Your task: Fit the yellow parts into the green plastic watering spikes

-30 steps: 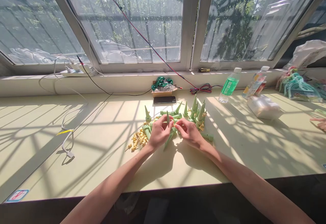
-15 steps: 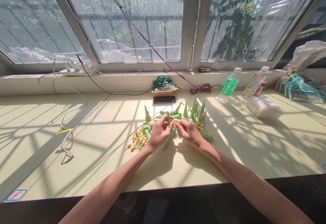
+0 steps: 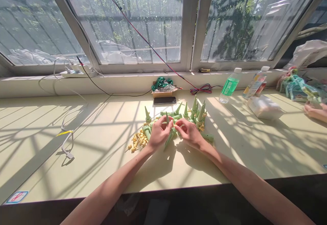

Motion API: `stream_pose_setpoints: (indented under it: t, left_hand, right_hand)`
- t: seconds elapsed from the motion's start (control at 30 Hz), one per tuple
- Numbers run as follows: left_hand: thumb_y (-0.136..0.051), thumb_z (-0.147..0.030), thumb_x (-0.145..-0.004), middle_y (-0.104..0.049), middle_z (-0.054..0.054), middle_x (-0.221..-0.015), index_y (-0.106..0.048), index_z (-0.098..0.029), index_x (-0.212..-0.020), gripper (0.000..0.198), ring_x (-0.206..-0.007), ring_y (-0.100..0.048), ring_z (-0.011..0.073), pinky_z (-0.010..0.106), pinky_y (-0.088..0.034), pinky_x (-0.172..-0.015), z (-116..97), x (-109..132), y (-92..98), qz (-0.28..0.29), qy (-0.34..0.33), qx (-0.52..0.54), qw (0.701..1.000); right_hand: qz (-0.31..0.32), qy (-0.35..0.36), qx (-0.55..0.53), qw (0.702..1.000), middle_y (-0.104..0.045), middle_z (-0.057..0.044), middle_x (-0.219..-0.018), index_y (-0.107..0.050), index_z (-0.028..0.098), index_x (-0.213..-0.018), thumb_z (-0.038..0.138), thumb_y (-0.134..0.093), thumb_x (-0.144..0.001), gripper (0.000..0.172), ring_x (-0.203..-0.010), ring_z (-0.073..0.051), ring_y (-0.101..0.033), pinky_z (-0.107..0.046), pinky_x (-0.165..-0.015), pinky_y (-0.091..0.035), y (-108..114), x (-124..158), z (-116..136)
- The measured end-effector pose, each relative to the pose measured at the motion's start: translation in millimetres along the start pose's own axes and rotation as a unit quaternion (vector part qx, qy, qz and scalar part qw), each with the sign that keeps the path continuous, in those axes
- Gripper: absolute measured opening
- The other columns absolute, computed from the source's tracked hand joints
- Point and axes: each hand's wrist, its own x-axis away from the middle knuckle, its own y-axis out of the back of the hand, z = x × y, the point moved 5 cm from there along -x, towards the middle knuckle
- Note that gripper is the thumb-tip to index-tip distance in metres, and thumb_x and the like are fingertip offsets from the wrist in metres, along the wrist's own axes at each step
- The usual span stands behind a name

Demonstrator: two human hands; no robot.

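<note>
My left hand (image 3: 160,133) is closed round a green cone (image 3: 167,117) whose pointed tip sticks up above the fingers. Close against it, my right hand (image 3: 188,132) is pinched at the cone's side; what its fingertips hold is too small to make out. Both hands are over a pile of green cones and tubes. A loose green cone (image 3: 169,141) lies just below the fingers. Small yellow pegs (image 3: 139,140) are heaped left of my left hand. Several upright green cones (image 3: 201,111) stand behind my right hand, and a green tube (image 3: 207,137) lies beside it.
Behind the pile are a black phone (image 3: 165,100) and a small box (image 3: 162,94) with green material. To the right stand two bottles (image 3: 230,86) and a white packet (image 3: 264,107). Another person's hand (image 3: 316,111) shows at the right edge. A white cable (image 3: 68,143) lies left.
Another person's hand has come into view at the right edge, by the bagged items. The green cone in my left hand has tilted and shifted slightly left; my hands remain together.
</note>
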Motion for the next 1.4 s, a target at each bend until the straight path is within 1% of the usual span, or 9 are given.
stream_pose_setpoints:
  t: [0.17,0.33,0.53,0.73,0.97,1.2,1.3,1.4]
  left_hand:
    - [-0.060,-0.038,-0.090,-0.064,0.003,-0.084,-0.062,-0.017,-0.095,0.022,-0.062,-0.062,0.0124,0.022,-0.046,-0.052,-0.4,-0.2,0.3,0.000,-0.001,0.004,1.000]
    - [-0.061,-0.037,-0.090,-0.061,0.002,-0.080,-0.062,-0.017,-0.096,0.022,-0.058,-0.058,0.0102,0.020,-0.044,-0.051,-0.4,0.1,0.8,0.004,-0.004,0.011,1.000]
    - [-0.063,-0.036,-0.089,-0.058,0.000,-0.077,-0.062,-0.017,-0.095,0.020,-0.055,-0.052,0.0081,0.019,-0.039,-0.048,1.7,-0.5,1.2,0.006,0.005,0.031,1.000]
    - [-0.064,-0.036,-0.088,-0.058,0.001,-0.078,-0.063,-0.017,-0.094,0.020,-0.055,-0.052,0.0082,0.020,-0.042,-0.049,2.2,-1.1,0.8,0.009,0.005,0.045,0.999]
    - [-0.063,-0.034,-0.088,-0.059,0.002,-0.078,-0.064,-0.017,-0.095,0.018,-0.056,-0.051,0.0086,0.020,-0.041,-0.049,2.8,0.0,-0.4,0.015,0.003,0.041,0.999]
    - [-0.064,-0.036,-0.087,-0.062,0.003,-0.075,-0.065,-0.017,-0.095,0.021,-0.057,-0.057,0.0122,0.022,-0.044,-0.049,1.9,1.3,-1.7,0.017,0.012,0.041,0.999]
    - [-0.064,-0.038,-0.087,-0.063,0.003,-0.075,-0.065,-0.017,-0.093,0.022,-0.056,-0.058,0.0123,0.022,-0.044,-0.048,1.9,0.8,-1.3,0.008,0.010,0.031,0.999]
    - [-0.063,-0.038,-0.088,-0.064,0.003,-0.078,-0.065,-0.017,-0.093,0.022,-0.057,-0.058,0.0116,0.021,-0.043,-0.049,2.3,0.1,-0.8,0.000,0.006,0.023,1.000]
  right_hand:
    - [0.003,-0.008,-0.007,1.000,-0.058,0.001,-0.068,-0.056,0.018,-0.086,0.033,-0.053,-0.091,0.016,-0.049,-0.009,-0.044,-0.024,-0.049,-0.035,0.5,-0.9,0.3]
    - [0.004,-0.005,-0.011,1.000,-0.054,0.002,-0.063,-0.055,0.018,-0.085,0.033,-0.052,-0.091,0.016,-0.050,-0.010,-0.043,-0.024,-0.049,-0.034,0.3,-0.3,-0.1]
    - [0.006,0.001,-0.007,1.000,-0.052,0.003,-0.063,-0.054,0.019,-0.084,0.035,-0.051,-0.091,0.018,-0.049,-0.009,-0.039,-0.024,-0.049,-0.031,-0.3,0.6,-0.4]
    - [0.004,0.008,0.003,1.000,-0.048,0.004,-0.059,-0.054,0.019,-0.081,0.035,-0.051,-0.092,0.019,-0.049,-0.009,-0.037,-0.024,-0.050,-0.030,0.0,1.2,0.0]
    - [0.006,0.007,0.033,0.999,-0.044,0.005,-0.056,-0.053,0.019,-0.074,0.034,-0.050,-0.093,0.024,-0.051,-0.010,-0.036,-0.024,-0.052,-0.029,-0.1,0.3,-1.5]
    - [0.002,0.012,0.047,0.999,-0.036,0.005,-0.055,-0.042,0.020,-0.063,0.035,-0.047,-0.094,0.034,-0.051,-0.010,-0.030,-0.025,-0.052,-0.026,-0.7,0.4,-2.3]
    - [-0.003,0.007,0.043,0.999,-0.038,0.004,-0.055,-0.044,0.020,-0.063,0.037,-0.047,-0.094,0.035,-0.051,-0.010,-0.032,-0.025,-0.052,-0.027,-0.1,0.6,-1.9]
    - [-0.001,-0.011,0.019,1.000,-0.047,0.003,-0.057,-0.055,0.020,-0.074,0.040,-0.049,-0.094,0.029,-0.051,-0.011,-0.038,-0.025,-0.051,-0.031,0.1,0.7,-1.5]
